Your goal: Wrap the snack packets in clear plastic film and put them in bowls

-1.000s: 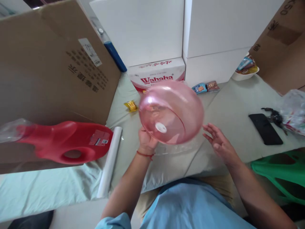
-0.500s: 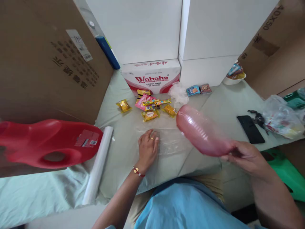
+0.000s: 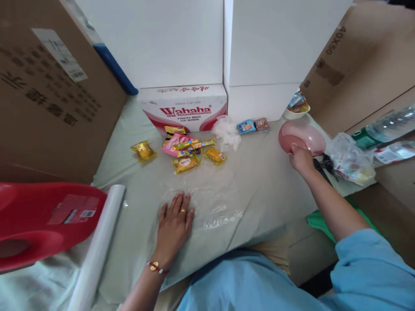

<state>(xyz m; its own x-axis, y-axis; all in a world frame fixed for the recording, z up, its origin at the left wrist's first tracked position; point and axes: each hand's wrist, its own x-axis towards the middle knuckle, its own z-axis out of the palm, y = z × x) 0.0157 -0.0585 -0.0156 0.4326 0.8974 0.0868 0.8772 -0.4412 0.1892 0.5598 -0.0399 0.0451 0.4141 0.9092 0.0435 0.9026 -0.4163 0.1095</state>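
Note:
My left hand (image 3: pixel 175 222) lies flat with fingers spread on a clear plastic bag (image 3: pixel 214 194) on the cloth-covered table. Over at the right, my right hand (image 3: pixel 302 160) grips the edge of a pink translucent bowl (image 3: pixel 304 134), close to a black phone (image 3: pixel 320 170) that is partly hidden by the arm. Beyond my left hand lies a group of wrapped snacks: a pink packet (image 3: pixel 177 142), a yellow stick pack (image 3: pixel 204 143) and several yellow-wrapped pieces, such as a small cake (image 3: pixel 185 163). Another yellow packet (image 3: pixel 143 150) sits apart to the left.
A Wahaha carton (image 3: pixel 186 110) stands at the back beside white boxes (image 3: pixel 262 99). At left are a red jug (image 3: pixel 48 220) and a white roll (image 3: pixel 97 250). Crumpled plastic (image 3: pixel 227 131), a blue packet (image 3: pixel 246 126), a white snack bowl (image 3: pixel 296 113) and a bottle (image 3: pixel 389 125) lie towards the right.
My right hand has carried the pink bowl from above the table's middle to the far right, beside the phone. My left hand stays flat on the plastic bag. The view has shifted right.

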